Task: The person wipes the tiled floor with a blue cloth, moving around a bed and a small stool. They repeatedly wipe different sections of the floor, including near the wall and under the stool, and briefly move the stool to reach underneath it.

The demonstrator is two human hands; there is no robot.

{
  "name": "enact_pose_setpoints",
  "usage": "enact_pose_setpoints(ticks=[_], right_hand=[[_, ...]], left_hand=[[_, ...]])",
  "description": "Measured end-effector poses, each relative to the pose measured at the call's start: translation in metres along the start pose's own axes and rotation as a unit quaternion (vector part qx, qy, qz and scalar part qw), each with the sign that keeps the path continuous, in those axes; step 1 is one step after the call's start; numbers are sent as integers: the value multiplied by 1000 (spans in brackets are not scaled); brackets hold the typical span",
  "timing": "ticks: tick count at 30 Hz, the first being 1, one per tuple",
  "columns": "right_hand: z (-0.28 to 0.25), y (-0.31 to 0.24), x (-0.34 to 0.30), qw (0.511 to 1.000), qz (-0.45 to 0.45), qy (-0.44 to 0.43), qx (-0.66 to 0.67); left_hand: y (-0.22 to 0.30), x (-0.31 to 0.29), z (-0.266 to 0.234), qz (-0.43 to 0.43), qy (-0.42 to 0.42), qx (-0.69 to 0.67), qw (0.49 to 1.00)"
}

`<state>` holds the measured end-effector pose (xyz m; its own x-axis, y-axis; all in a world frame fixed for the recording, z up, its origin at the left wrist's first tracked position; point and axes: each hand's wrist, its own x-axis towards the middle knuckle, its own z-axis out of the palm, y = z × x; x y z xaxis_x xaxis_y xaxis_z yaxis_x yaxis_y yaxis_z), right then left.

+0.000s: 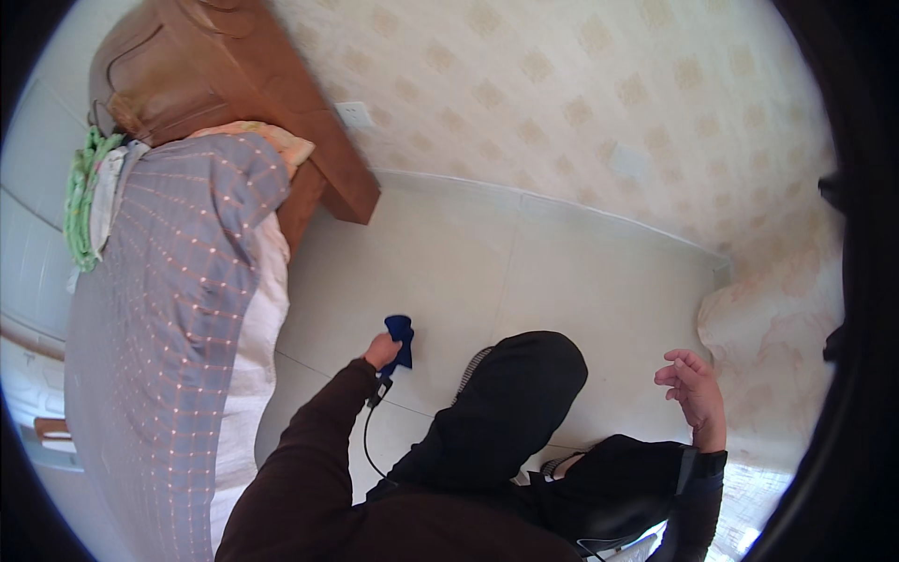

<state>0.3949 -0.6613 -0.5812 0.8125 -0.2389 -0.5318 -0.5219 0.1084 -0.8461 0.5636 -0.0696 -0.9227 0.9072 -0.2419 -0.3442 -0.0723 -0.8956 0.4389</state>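
A dark blue cloth (400, 330) is gripped in my left hand (382, 350), which reaches out low over the pale tiled floor (440, 253). The cloth is bunched, with its ends sticking out above and below my fingers. A small black device with a cable (379, 391) is at my left wrist. Off to the right, my right hand (693, 386) is raised and holds nothing, its fingers loosely bent and apart. A black band (702, 462) circles that wrist. My legs in black trousers (506, 403) are bent between the two hands.
To the left stands a bed with a grey checked cover (178, 272) and a brown wooden headboard (253, 84). A green folded textile (89, 197) lies at its far side. Ahead is a patterned wall (524, 103) with a socket (355, 114). A pale curtain (768, 328) hangs at right.
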Motion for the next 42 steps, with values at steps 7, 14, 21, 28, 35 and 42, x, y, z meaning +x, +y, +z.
enact_pose_setpoints(ticks=[7, 14, 21, 28, 35, 42], right_hand=[[-4, -2, -2, 998, 19, 58, -23], [-6, -2, 14, 991, 48, 56, -116], [-6, -3, 32, 980, 60, 19, -189], [5, -3, 57, 974, 104, -3, -203], [10, 6, 75, 961, 139, -18, -238], [17, 13, 85, 952, 160, -25, -259]], left_hand=[[140, 109, -27, 129, 4, -23, 991], [256, 155, -10, 419, 23, 242, 875], [282, 145, 66, 349, -96, 119, 925], [295, 183, 108, 294, 13, 95, 951], [230, 212, 94, 231, 90, 102, 963], [20, 174, 18, -80, 193, 125, 970]])
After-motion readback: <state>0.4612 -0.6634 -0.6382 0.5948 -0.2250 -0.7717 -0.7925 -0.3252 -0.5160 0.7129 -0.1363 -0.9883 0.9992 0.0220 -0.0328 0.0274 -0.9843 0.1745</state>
